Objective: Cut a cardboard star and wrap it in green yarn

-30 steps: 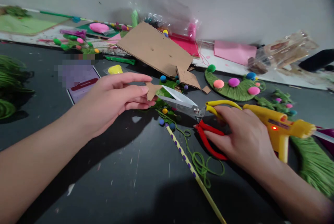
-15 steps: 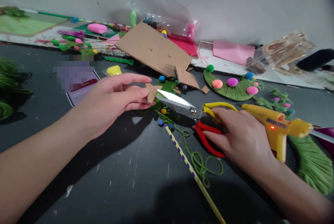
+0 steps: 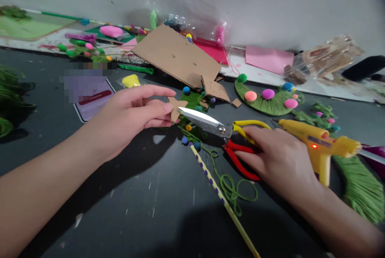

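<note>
My left hand (image 3: 132, 115) pinches a small brown cardboard cutout (image 3: 176, 106) between thumb and fingers, just above the dark table. My right hand (image 3: 278, 159) is closed on the yellow and red handles of a pair of scissors (image 3: 216, 126). The silver blades point left, and their tip touches the cutout's right edge. Under the blades lies a green felt piece (image 3: 194, 100) with small pompoms on it. A strand of green yarn (image 3: 231, 185) curls below the scissors.
A yellow glue gun (image 3: 319, 145) with its red light on stands right of my right hand. A yellow dotted stick (image 3: 222, 200) runs toward the front edge. A large cardboard sheet (image 3: 177, 55), a green yarn arc with pompoms (image 3: 267, 99) and a phone (image 3: 90, 95) lie beyond.
The scissor blades have closed and moved left, until the tip meets the cardboard cutout. My left hand has barely moved.
</note>
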